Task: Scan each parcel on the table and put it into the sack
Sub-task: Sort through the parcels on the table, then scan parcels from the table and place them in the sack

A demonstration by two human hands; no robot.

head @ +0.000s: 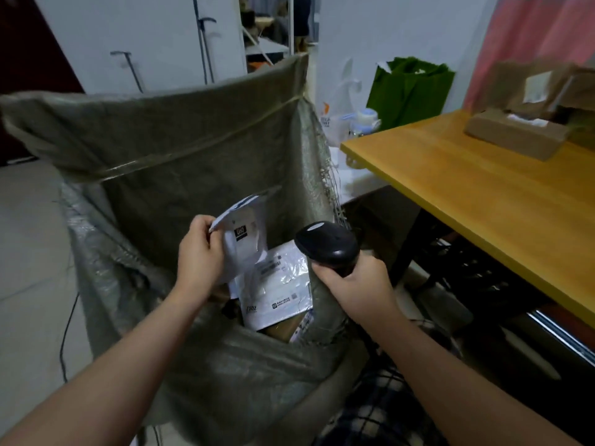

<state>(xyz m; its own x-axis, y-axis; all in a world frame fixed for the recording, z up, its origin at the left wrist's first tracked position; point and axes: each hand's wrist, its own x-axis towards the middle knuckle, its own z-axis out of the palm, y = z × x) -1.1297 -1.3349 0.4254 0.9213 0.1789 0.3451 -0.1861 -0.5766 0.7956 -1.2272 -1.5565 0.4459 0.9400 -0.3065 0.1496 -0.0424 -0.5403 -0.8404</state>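
The big grey-green woven sack (193, 130) filling the left and centre looks coarse, its outer folds faintly shiny. Inside it a flat white plastic mailer (283, 284) is glossy and crinkled; the black handheld scanner (328, 246) is smooth plastic. At right, the yellow wooden table (467, 194) looks smooth, its brown cardboard boxes (512, 136) matt.

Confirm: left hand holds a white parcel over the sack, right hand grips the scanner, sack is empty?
The sack isn't empty: the head view shows a white mailer already lying inside. The left hand does hold the white parcel over it; right hand grips the scanner.
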